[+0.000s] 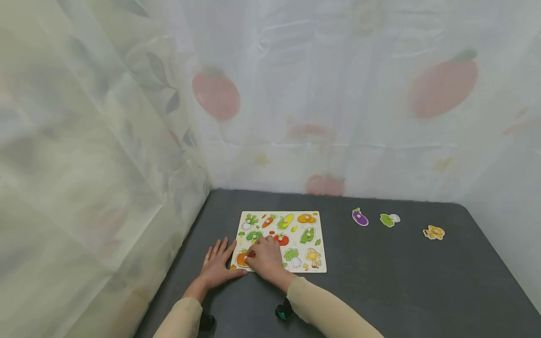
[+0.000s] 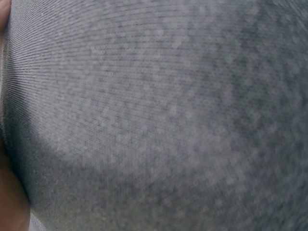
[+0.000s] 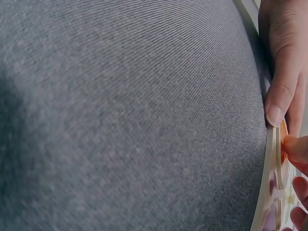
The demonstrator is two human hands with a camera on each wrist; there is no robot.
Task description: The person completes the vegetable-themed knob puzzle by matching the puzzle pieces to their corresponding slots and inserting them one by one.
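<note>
Head view | puzzle board (image 1: 321,244) flat on grey table (image 1: 401,281), near-left corner; most veg pcs seated in slots | 3 loose pcs well apart to right: eggplant (image 1: 360,217); green pc (image 1: 389,219); yellow pc (image 1: 434,232) | left hand (image 1: 217,265) flat, fingers straight, touching board's left edge | right hand (image 1: 264,258) fingers curled, pinching orange pc (image 1: 242,259) at board's near-left slot

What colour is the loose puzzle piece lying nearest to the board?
Purple, an eggplant piece with a green top; the head view shows it best.
</note>
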